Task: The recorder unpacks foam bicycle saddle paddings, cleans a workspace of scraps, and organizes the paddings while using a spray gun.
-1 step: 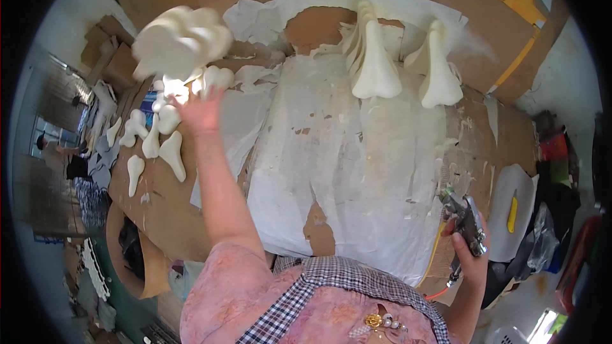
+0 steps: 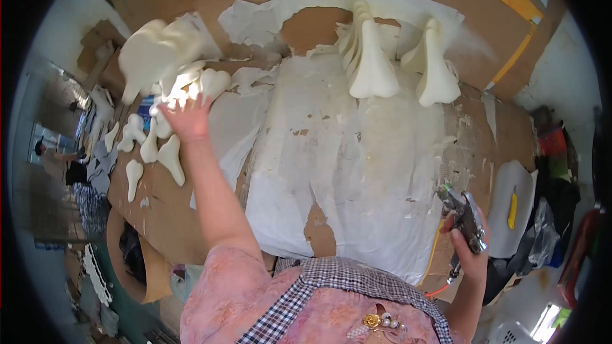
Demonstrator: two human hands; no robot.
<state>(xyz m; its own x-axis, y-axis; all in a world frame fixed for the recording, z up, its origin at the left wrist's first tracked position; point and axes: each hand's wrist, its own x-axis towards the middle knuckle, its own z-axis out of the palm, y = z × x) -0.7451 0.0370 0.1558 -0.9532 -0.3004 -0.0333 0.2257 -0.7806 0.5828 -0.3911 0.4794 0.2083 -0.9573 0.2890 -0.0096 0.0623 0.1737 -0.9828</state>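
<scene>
My left hand [image 2: 188,120] reaches out to the far left with its fingers spread, over a group of cream bone-shaped pieces. Just beyond my fingertips, a larger stack of cream lobed pieces [image 2: 156,54] is smeared by motion; whether a finger touches it, I cannot tell. Near my wrist lie a narrow bone-shaped piece [image 2: 171,159] and a smaller one [image 2: 134,178]. At the right, my right hand [image 2: 470,251] is wrapped round a metal spray gun [image 2: 462,220] with a hose at its lower end.
Two leaning rows of cream bone-shaped pieces, a longer row [image 2: 374,67] and a shorter row [image 2: 437,70], stand at the back of the paper-covered table [image 2: 331,165]. A yellow cutter [image 2: 512,210] lies on a grey pad at the right. Cardboard [image 2: 459,22] lines the back.
The lobed stack has shifted left and tilted down at its left end. My left hand has moved slightly left, fingers still spread. My right hand keeps the spray gun in nearly the same place.
</scene>
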